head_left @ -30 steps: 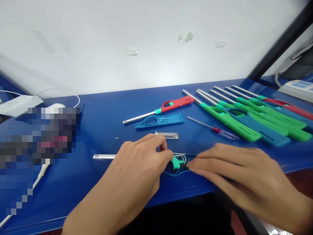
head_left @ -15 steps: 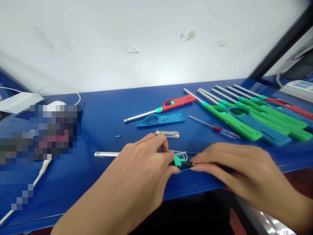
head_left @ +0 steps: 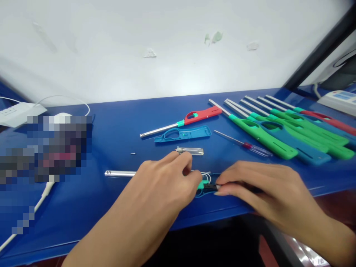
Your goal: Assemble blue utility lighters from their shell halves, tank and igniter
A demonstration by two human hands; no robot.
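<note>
An opened utility lighter lies near the table's front edge, its silver tube (head_left: 119, 173) jutting out to the left of my left hand (head_left: 167, 185). That hand is closed, its fingertips at the green trigger (head_left: 204, 183) inside the blue half shell (head_left: 200, 195). Between the thumb and fingers of my right hand (head_left: 261, 187) is the end of the black igniter piece (head_left: 210, 187), which meets the trigger. White wires (head_left: 206, 175) loop behind it. My left hand hides the lighter's middle. Just beyond lies a clear fuel tank (head_left: 191, 151).
Behind lie the other blue half shell (head_left: 191, 134) and a red lighter (head_left: 203, 115). A screwdriver (head_left: 246, 144) lies left of several lighters (head_left: 264, 137) in a row. A small screw (head_left: 132, 153) and a white cable (head_left: 41, 196) are on the left.
My left hand has rolled slightly, its thumb now higher and covering more of the green trigger. My right hand keeps its pinch on the black igniter piece. The view has shifted a little.
</note>
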